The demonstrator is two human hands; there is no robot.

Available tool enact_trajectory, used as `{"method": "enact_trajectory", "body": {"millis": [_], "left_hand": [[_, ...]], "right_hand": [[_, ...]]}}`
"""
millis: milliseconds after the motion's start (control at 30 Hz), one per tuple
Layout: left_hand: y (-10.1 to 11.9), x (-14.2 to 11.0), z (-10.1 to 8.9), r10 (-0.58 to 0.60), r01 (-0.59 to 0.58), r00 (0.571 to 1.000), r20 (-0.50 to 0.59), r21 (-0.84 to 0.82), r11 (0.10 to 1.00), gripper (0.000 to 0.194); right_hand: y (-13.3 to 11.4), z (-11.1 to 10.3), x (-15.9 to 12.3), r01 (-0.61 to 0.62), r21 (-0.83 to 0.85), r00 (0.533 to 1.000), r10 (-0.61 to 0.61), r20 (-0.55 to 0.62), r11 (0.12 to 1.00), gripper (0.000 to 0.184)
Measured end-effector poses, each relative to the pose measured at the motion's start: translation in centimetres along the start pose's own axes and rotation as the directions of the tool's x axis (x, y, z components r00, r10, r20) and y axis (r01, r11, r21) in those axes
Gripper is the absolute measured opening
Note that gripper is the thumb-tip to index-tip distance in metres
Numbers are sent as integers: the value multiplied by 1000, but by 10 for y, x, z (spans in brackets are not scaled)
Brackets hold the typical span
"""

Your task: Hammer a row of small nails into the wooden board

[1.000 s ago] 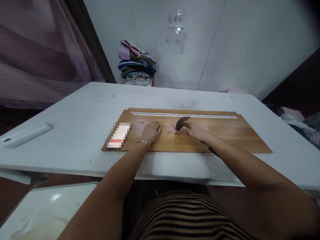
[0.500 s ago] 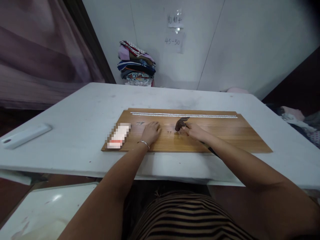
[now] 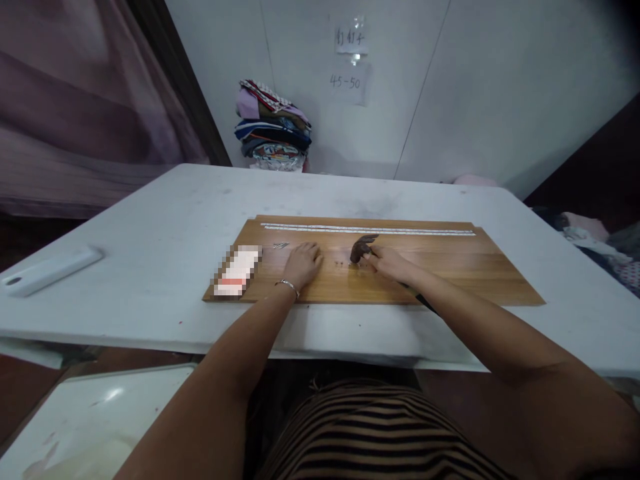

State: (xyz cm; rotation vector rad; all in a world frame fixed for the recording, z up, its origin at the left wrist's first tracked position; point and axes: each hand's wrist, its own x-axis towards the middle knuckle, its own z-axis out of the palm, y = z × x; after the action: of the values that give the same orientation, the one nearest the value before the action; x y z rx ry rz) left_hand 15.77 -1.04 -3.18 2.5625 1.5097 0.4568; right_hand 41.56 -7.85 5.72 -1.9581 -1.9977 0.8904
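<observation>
My right hand point(image 3: 387, 263) is wrapped round the handle of a claw hammer point(image 3: 361, 249), with its dark head low over the wooden board point(image 3: 450, 270). Several small nails point(image 3: 341, 263) stand in a row in the board by the hammer head; the spot right under the head is partly hidden. Palm down, my left hand point(image 3: 303, 262) lies on the board to the left of these nails, fingers stretched out and holding nothing. A few loose nails point(image 3: 281, 245) lie on the board beyond it to the left.
White tape strips point(image 3: 370, 230) run along the board's far side. A pixelated, phone-shaped object point(image 3: 237, 270) lies at the board's left end. On the white table point(image 3: 150, 247), a white long-handled object point(image 3: 53, 270) lies at left. Folded clothes point(image 3: 273, 127) are stacked against the wall.
</observation>
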Motion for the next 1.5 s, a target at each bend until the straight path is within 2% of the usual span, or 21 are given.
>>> {"method": "enact_trajectory", "body": {"millis": [200, 600, 833, 1133, 1500], "left_hand": [[0, 0, 0, 6, -6, 1000, 5, 9, 1000, 17], [1, -1, 0, -7, 7, 1000, -5, -18, 1000, 16], [-1, -1, 2, -4, 4, 1000, -11, -24, 1000, 16], [1, -1, -1, -2, 2, 1000, -5, -23, 1000, 16], [-1, 0, 2, -2, 2, 1000, -8, -24, 1000, 15]], "right_hand": [[-1, -1, -2, -51, 32, 999, 51, -11, 998, 31], [-5, -2, -3, -25, -8, 1000, 25, 13, 1000, 23], [-1, 0, -1, -17, 13, 1000, 17, -6, 1000, 27], [-3, 0, 0, -3, -20, 1000, 3, -3, 1000, 24], [-2, -1, 2, -8, 21, 1000, 8, -23, 1000, 25]]}}
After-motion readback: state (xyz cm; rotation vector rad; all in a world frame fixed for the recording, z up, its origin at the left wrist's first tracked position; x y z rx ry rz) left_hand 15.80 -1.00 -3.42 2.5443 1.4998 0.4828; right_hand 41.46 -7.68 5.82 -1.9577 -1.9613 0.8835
